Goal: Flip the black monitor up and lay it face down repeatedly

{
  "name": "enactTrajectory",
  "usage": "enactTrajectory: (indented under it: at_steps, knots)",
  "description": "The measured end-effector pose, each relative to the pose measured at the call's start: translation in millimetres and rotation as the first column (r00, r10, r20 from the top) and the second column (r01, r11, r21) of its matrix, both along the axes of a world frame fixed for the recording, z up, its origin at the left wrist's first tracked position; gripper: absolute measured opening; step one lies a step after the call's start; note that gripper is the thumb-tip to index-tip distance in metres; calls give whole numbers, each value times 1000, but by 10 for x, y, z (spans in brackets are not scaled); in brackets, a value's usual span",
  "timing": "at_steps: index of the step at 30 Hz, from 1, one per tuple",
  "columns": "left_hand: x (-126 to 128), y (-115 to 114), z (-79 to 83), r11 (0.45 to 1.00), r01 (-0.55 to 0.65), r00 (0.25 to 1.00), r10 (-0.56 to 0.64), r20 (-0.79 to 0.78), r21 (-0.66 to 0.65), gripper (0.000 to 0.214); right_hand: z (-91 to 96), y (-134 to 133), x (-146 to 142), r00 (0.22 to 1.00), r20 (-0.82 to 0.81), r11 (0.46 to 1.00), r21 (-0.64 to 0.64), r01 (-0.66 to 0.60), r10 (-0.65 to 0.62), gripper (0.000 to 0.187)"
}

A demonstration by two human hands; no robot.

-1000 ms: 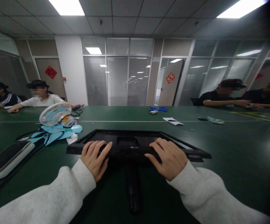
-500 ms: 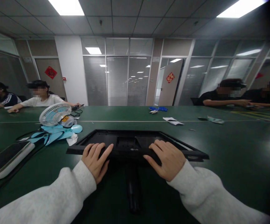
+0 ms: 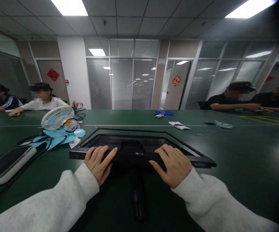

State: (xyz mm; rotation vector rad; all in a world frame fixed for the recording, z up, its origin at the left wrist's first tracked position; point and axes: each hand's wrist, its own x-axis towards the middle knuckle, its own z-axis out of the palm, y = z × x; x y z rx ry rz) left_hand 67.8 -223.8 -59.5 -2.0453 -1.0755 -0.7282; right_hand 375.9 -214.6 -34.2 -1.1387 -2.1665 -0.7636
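A black LG monitor bezel [image 3: 134, 156] lies in front of me, its logo edge nearest. My left hand [image 3: 98, 162] is closed over that edge left of the logo, thumb toward the middle. On the right of the logo, my right hand [image 3: 174, 165] grips the same edge, fingers over the top and thumb on the near side. Inside and below the bezel sits the dark monitor back shell [image 3: 112, 141]; the bezel's far side stands apart above it. A black stand neck [image 3: 138, 199] points toward me beneath the near edge.
Left on the green table [image 3: 238, 193] are a white fan head [image 3: 57, 116], light-blue fan blades [image 3: 59, 138], crumpled tissue [image 3: 74, 142] and a black-and-white device [image 3: 7, 164]. Beyond lie blue gloves [image 3: 163, 112] and folded paper [image 3: 179, 125]. Several people sit across the table.
The bezel's far side has risen off the back shell, opening a gap, as the near edge tilts in my hands. Both hands keep almost the same place.
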Motion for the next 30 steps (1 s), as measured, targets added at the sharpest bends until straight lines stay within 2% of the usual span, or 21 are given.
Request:
enactTrajectory:
  at_steps: [8, 30]
  knots:
    - [2, 15, -4, 1000, 11, 1000, -11, 15, -20, 50, 2, 36, -7, 1000, 2, 1000, 27, -6, 6, 38]
    - [-10, 24, 8, 997, -12, 1000, 12, -9, -74, 51, 69, 57, 21, 999, -2, 999, -24, -43, 43, 36]
